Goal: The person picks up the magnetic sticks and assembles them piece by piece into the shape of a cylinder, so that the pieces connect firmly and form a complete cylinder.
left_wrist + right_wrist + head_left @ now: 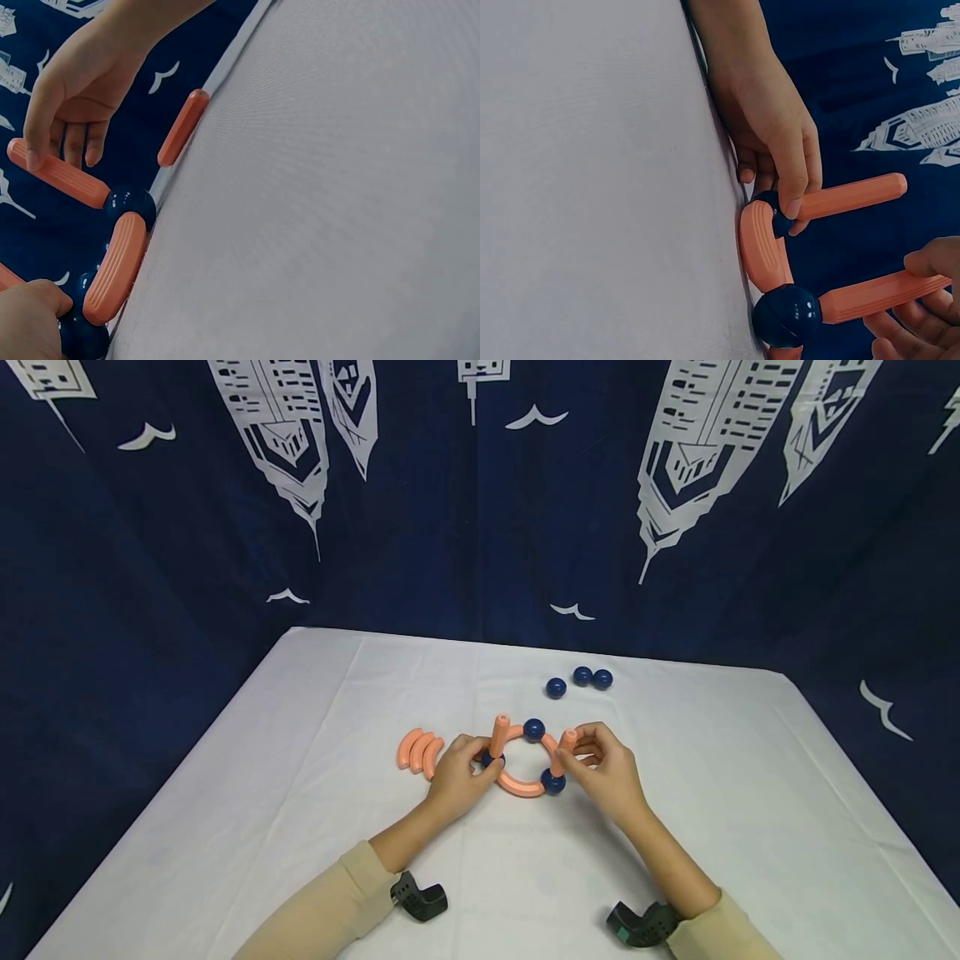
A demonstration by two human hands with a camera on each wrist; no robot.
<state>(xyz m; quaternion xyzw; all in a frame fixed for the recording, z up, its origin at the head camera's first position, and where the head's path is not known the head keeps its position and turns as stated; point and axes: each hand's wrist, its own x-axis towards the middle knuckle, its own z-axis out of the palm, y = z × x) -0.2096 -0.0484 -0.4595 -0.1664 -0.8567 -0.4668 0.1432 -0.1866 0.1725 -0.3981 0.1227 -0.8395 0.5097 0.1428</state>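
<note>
A ring of orange curved sticks [521, 787] joined by dark blue balls lies on the table. My left hand [459, 777] pinches the left ball [492, 759] between thumb and fingers. Out of that ball rises a straight orange stick [499, 735]. My right hand [611, 772] pinches another straight orange stick [562, 752] near its upper end, with its lower end against the right-hand ball [553, 782]. In the right wrist view this stick [870, 298] meets the ball [786, 315] end-on. At the ring's far side sits a third ball [534, 730].
Three loose curved orange sticks [409, 748] lie side by side left of my left hand. Behind the ring are a single blue ball [556, 687] and a touching pair of balls [602, 679]. A white cloth [375, 693] covers the table; a dark blue printed curtain [480, 527] hangs behind.
</note>
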